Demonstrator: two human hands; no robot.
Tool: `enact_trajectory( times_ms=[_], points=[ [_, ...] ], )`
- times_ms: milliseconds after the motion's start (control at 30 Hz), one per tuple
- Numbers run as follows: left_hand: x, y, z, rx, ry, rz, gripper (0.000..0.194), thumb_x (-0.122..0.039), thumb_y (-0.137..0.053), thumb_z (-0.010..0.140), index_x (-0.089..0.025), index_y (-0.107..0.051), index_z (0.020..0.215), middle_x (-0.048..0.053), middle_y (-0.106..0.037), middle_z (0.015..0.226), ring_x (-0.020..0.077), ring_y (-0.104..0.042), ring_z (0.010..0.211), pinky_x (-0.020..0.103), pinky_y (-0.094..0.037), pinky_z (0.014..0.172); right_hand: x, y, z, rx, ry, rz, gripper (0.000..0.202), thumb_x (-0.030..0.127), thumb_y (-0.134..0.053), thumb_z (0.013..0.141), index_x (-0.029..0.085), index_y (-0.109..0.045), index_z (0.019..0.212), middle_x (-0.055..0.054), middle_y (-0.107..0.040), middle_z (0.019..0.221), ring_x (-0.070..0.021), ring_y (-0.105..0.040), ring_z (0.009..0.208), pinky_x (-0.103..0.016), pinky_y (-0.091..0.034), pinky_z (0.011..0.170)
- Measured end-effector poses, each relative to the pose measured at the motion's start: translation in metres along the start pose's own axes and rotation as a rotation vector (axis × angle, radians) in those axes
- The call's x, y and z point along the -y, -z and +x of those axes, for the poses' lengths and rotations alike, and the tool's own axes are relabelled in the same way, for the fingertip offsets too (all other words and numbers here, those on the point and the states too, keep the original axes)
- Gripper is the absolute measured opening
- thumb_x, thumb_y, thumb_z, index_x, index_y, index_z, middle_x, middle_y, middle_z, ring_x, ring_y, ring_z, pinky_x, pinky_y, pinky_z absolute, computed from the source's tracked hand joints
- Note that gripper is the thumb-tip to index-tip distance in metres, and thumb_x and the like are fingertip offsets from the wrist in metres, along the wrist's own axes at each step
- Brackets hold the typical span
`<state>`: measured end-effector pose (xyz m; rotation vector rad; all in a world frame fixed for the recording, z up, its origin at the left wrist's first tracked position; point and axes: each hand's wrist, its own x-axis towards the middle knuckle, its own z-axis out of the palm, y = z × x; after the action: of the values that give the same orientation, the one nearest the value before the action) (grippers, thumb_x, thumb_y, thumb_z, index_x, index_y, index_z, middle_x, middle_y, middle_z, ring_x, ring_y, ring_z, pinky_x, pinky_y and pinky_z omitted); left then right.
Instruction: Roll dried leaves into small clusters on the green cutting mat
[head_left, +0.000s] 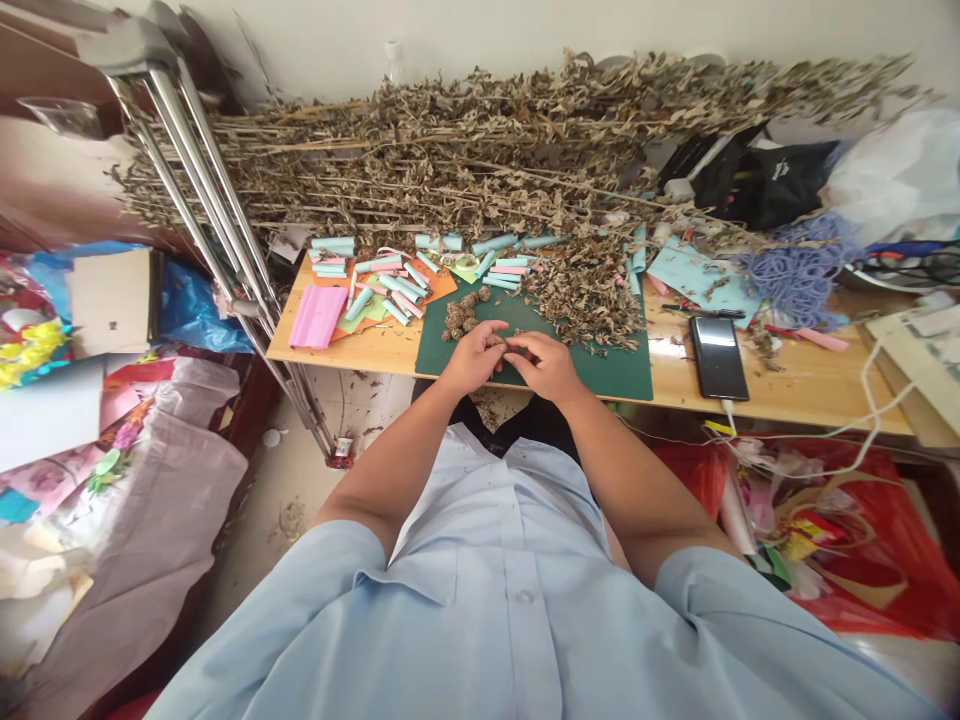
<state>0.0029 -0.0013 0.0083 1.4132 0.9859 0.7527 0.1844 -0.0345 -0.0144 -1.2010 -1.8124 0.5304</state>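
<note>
My left hand (478, 358) and my right hand (546, 364) meet over the front edge of a green cutting mat (628, 378). Both are closed, fingertips pinched together; what sits between them is small and mostly hidden, perhaps a bit of dried leaf. Just beyond my left hand lies a small heap of brown balls of dried leaf (461, 315). A loose pile of crumbled dried leaves (592, 300) spreads over the mat beyond my right hand. Blue paper rolls (397, 288) and pink ones lie to the left, on coloured paper sheets.
Long dried leafy stalks (450, 170) stretch across the back of the wooden table (795, 385). A phone (718, 357) with a white cable lies at right, near purple yarn (802, 265). Metal crutches (217, 200) lean at left. A pink folded paper (318, 317) rests near the left corner.
</note>
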Motion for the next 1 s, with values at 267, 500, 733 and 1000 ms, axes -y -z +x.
enact_trajectory(
  times_ms=[267,500,733,1000],
  points=[
    [-0.005,0.004,-0.002,0.050,-0.008,-0.145,0.042,-0.036,-0.055,0.092,-0.015,-0.053,0.128,-0.001,-0.060,0.072,0.0098,-0.058,0.057,0.021,-0.038,0.050,-0.002,-0.002,0.000,0.023,0.002,-0.002,0.028,0.037,-0.063,0.094,0.025,-0.071,0.119,-0.008,-0.072,0.106,-0.0152,-0.059,0.063,-0.036,-0.057,0.070],
    [0.001,0.004,0.000,0.030,-0.013,-0.139,0.037,-0.030,-0.049,0.093,-0.016,-0.054,0.127,-0.003,-0.058,0.073,0.0089,-0.057,0.056,0.022,-0.043,0.056,-0.002,-0.002,0.000,0.026,0.013,-0.006,0.029,0.035,-0.065,0.094,0.026,-0.071,0.121,-0.006,-0.071,0.100,-0.0151,-0.058,0.062,-0.035,-0.056,0.070],
    [0.010,0.005,0.005,0.049,-0.040,-0.076,0.041,-0.028,-0.051,0.090,-0.015,-0.052,0.129,-0.004,-0.058,0.070,0.0093,-0.056,0.057,0.022,-0.041,0.057,0.002,-0.001,0.003,0.009,0.038,0.021,0.018,0.033,-0.065,0.094,0.026,-0.076,0.107,-0.008,-0.073,0.105,-0.0220,-0.069,0.090,-0.039,-0.058,0.083],
    [0.003,0.006,0.003,0.083,-0.022,-0.100,0.039,-0.031,-0.055,0.093,-0.013,-0.054,0.127,-0.003,-0.059,0.066,0.0093,-0.055,0.053,0.020,-0.038,0.050,0.003,-0.001,0.005,-0.017,0.053,0.040,0.013,0.030,-0.062,0.096,0.025,-0.074,0.097,-0.007,-0.073,0.099,-0.0212,-0.069,0.092,-0.038,-0.058,0.085]
  ],
)
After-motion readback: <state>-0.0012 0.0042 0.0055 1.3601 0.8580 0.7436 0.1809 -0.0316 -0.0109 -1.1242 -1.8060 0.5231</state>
